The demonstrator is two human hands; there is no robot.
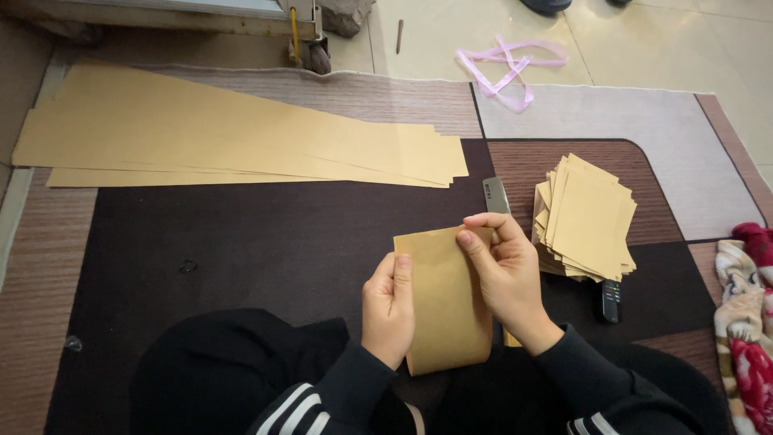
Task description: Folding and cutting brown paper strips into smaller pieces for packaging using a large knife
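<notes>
Seen from above, looking down at a lap and a patterned floor mat (241,242) in brown, dark and grey panels. Lower edge of the view cuts off both black sleeves with white stripes and the knees. Partly hidden behind the right hand (507,278): a utility knife (495,195), only its grey upper end showing above the fingers. Half tucked under a stack of small tan paper pieces (586,217): a dark remote-like object (612,302), too small to make out clearly. Cut off at the right edge: a flowered cloth (745,322). Cut off at the top: a metal frame and someone's dark shoes on pale floor tiles, near a loop of pink plastic strapping (507,68).

Held upright over the lap, between both hands: a folded tan paper sheet (447,302), its bottom edge curved in a fold. Left hand (388,310) closed on the sheet's left edge, thumb lying on the front. Right hand gripping the top right corner, thumb and forefinger pinching and pressing the edge down.

Far left on the mat, well apart from the hands: a fanned pile of long tan paper strips (233,133).
</notes>
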